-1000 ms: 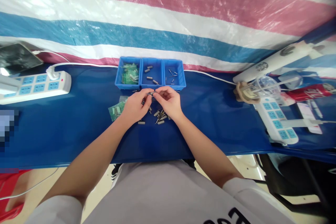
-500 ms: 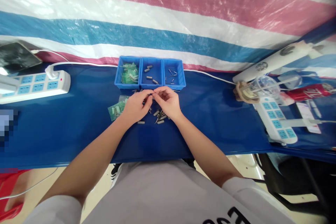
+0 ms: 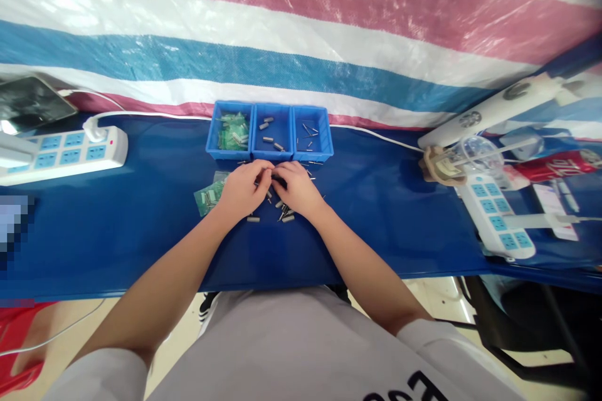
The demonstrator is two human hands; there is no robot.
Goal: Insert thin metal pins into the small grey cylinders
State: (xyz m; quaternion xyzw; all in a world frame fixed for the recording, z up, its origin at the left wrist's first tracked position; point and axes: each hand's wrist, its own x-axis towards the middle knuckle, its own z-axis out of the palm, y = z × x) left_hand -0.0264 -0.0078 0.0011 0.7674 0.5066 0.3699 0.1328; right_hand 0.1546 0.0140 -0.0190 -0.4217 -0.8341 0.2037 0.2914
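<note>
My left hand (image 3: 245, 190) and my right hand (image 3: 299, 189) meet just in front of the blue bins, fingertips close together. The fingers of both are curled in, and whatever they hold is hidden behind them. Below and between the hands lie loose small grey cylinders (image 3: 288, 218) and thin dark metal pins, partly covered by my right hand. A green-printed plastic packet (image 3: 207, 198) with small pieces in it rests beside my left wrist.
Three joined blue bins stand behind my hands: the left bin (image 3: 211, 138) holds green packets, the middle bin (image 3: 273, 111) several grey cylinders, the right bin (image 3: 320, 147) thin metal pins. Power strips (image 3: 117, 144) flank the table; cups, a rolled white tube (image 3: 489, 109) and a red can (image 3: 555, 166) stand right.
My right hand has turned over, its back now more upward and its fingers curled down toward the table. My left hand stays nearly in place.
</note>
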